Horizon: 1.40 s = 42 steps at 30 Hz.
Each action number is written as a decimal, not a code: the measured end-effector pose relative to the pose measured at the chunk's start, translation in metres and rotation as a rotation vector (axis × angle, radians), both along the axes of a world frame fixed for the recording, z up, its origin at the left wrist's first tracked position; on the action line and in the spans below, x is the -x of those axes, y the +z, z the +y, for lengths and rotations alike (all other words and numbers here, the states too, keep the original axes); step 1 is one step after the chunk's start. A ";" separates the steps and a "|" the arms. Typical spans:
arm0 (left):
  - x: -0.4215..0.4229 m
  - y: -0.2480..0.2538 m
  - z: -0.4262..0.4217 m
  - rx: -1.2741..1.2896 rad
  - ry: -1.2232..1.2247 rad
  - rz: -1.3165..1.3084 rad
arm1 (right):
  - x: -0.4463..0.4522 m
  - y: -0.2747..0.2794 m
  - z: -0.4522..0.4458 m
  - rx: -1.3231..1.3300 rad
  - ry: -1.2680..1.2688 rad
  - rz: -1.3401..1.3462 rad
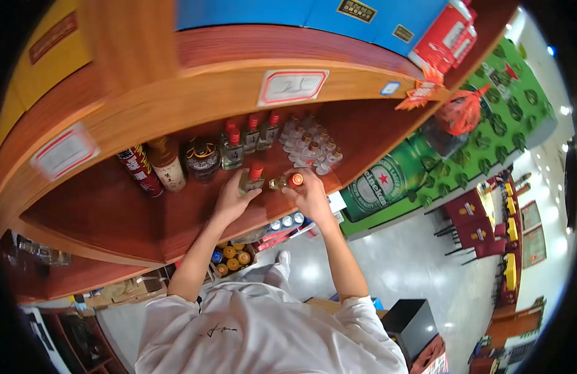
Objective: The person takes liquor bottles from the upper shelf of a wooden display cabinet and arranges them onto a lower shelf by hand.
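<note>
My left hand [231,201] is closed around a small glass liquor bottle with a red cap [255,179], upright at the shelf's front edge. Beside it, my right hand [311,198] grips a small clear glass bottle [278,183]. An orange-red cap [296,179] shows between the right fingers; whether it belongs to that same bottle I cannot tell. Just behind my left hand stand several matching red-capped bottles [232,151]. A cluster of small clear bottles with pale caps [312,149] is grouped behind my right hand.
Left on the wooden shelf [108,212] are a dark round bottle [202,159], a cream bottle [169,167] and a dark red can-like container [141,169]. Blue boxes [270,12] sit on the board above. A green Heineken display [382,181] stands at the right. Below is a carton of bottles [232,257].
</note>
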<state>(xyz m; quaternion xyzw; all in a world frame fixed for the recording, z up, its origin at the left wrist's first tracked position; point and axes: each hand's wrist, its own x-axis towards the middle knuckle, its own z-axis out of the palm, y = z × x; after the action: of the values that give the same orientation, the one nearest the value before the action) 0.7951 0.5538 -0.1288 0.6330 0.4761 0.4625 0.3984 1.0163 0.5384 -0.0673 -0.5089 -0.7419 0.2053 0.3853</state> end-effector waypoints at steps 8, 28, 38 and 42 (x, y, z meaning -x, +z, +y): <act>-0.037 -0.044 0.058 -0.042 0.141 -0.006 | -0.026 -0.044 0.119 0.183 0.210 0.099; -0.086 -0.175 0.027 -0.590 0.739 1.232 | -0.062 -0.128 0.170 -0.475 0.365 -0.045; -0.112 -0.085 0.059 -0.094 0.797 0.177 | -0.052 -0.123 0.183 -0.478 0.369 -0.023; -0.120 -0.069 0.068 -0.150 0.846 0.084 | -0.050 -0.116 0.184 -0.460 0.383 -0.021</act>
<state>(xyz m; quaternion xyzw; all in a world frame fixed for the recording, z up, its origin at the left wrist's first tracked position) 0.9150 0.6219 -0.1977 0.4276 0.6745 0.5923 0.1067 1.0661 0.7222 -0.1828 -0.2612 -0.8554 0.0955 0.4369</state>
